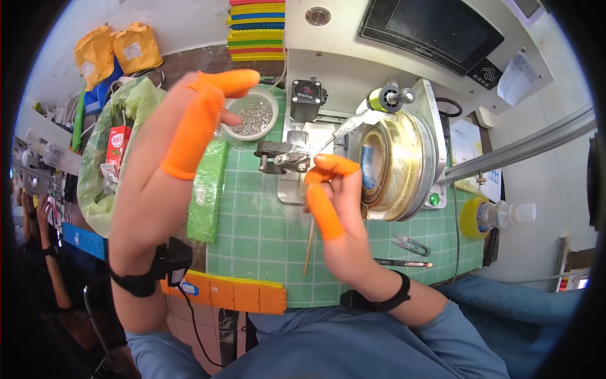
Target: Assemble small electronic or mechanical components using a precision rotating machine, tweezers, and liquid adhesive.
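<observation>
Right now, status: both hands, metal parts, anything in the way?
Left hand by bowl of small metal parts. Right hand near metal fixture. Grips unclear. Snips on mat, apart from both hands.

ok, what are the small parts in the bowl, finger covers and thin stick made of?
Small parts: likely metal, silvery with glints. Finger covers: probably rubber or latex, matte orange, ribbed, snug. Thin stick: maybe wood, dull tan; too small to confirm.

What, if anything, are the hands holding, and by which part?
Right hand: apparently a wooden stick, by its upper part. Left hand: nothing visible.
</observation>
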The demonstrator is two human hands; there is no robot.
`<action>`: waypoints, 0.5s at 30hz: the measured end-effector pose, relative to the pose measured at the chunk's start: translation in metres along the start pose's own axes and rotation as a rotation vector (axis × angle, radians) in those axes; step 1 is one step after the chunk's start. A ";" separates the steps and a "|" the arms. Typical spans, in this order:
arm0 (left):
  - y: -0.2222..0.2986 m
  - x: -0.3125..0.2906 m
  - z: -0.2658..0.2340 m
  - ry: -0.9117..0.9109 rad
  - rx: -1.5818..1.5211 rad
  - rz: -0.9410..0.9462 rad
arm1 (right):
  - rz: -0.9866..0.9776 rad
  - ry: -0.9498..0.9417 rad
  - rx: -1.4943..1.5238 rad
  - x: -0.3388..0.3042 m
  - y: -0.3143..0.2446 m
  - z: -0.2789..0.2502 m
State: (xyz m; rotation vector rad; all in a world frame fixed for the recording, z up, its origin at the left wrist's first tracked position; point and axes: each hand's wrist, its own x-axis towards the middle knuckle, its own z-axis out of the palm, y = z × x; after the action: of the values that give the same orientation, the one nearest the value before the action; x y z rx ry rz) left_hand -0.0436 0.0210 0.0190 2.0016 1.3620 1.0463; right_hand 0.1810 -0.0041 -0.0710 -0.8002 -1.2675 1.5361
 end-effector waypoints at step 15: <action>0.012 0.090 0.057 -0.250 -0.178 0.477 | -0.202 0.220 -0.025 0.027 0.030 0.011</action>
State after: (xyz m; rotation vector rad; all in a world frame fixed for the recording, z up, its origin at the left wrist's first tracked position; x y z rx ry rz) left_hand 0.0275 0.1009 0.0230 2.2810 0.6522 1.0238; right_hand 0.1544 0.0177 -0.0949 -0.8081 -1.1683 1.2383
